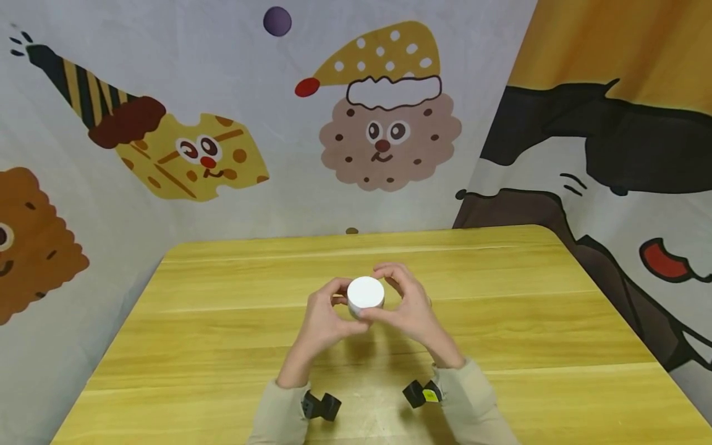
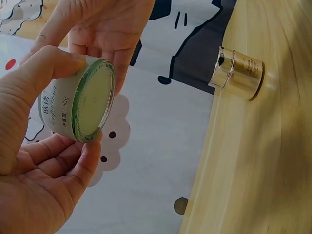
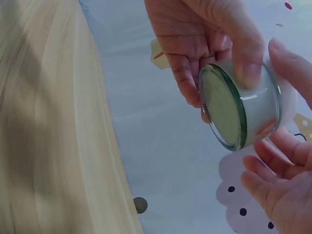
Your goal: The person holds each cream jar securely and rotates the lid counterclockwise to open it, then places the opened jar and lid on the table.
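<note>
Clearly, the left hand grips a jar over the wooden table near cartoon cloth, the right hand's grip unclear.

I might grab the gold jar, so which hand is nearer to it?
Right. The right hand is higher than the gold jar and on its side; the left hand is farther left, across the white-lidded jar from it.

"50g" on the round jar
</note>
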Motion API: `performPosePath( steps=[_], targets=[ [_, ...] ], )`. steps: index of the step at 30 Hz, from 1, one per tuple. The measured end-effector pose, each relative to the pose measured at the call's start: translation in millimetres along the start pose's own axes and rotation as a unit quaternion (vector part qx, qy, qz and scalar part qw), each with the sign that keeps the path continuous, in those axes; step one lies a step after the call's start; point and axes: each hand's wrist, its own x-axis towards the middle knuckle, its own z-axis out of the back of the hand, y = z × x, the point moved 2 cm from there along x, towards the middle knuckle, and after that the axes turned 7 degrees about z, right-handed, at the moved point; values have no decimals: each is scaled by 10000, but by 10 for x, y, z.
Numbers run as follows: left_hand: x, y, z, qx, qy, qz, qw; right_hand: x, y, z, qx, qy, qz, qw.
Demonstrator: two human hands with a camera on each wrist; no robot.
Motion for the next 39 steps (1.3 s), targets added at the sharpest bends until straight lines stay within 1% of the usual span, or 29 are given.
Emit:
performPosePath(
  steps=[1,2,6,8,9,11,13,15,16,18,20,25,27,29,32,34,37,39],
  targets=[
    [-9,-43,10,-21,21,2,10000,2,4,9,33,63,51,10000],
    [-13,-58,15,-13,43,14,10000,4,6,18,93,145,116,9998],
    [-28,-79,23,-33,138,66,9999,3,1,50,347,607,407,9967],
    [-32,-76,22,-38,168,75,9998,0,-1,54,339,765,522,9951],
    [-35,-72,21,-50,176,81,9998,-5,-2,51,247,784,500,9954],
    [-35,-63,19,-45,161,89,9998,-13,-4,42,-79,688,354,9970],
    [-33,-54,16,-36,137,103,9998,-20,0,27,-334,495,125,9981],
    [-32,-45,14,-22,117,111,9999,-24,3,14,-502,305,-104,9982],
    [-31,-42,13,-9,109,112,9999,-23,5,10,-541,238,-154,9981],
    [-32,-39,13,-4,102,104,9999,-18,5,7,-511,176,-149,9984],
    [-33,-34,13,4,98,83,9999,-13,-2,14,-450,236,-17,9987],
    [-39,-31,15,-22,164,26,9999,-19,-13,37,-383,668,594,9953],
    [-42,-31,13,-38,192,20,9998,-26,-10,34,-439,762,677,9938],
    [-42,-32,12,-47,199,32,9998,-35,-9,26,-584,704,534,9944],
    [-40,-31,11,-60,183,76,9998,-37,-1,12,-772,484,131,9958],
    [-39,-32,12,-60,171,98,9998,-33,6,6,-854,357,-59,9957],
    [-36,-31,12,-53,165,108,9998,-24,14,9,-809,286,-88,9963],
    [-35,-32,12,-36,166,98,9998,-21,6,16,-736,314,16,9968]
  ],
)
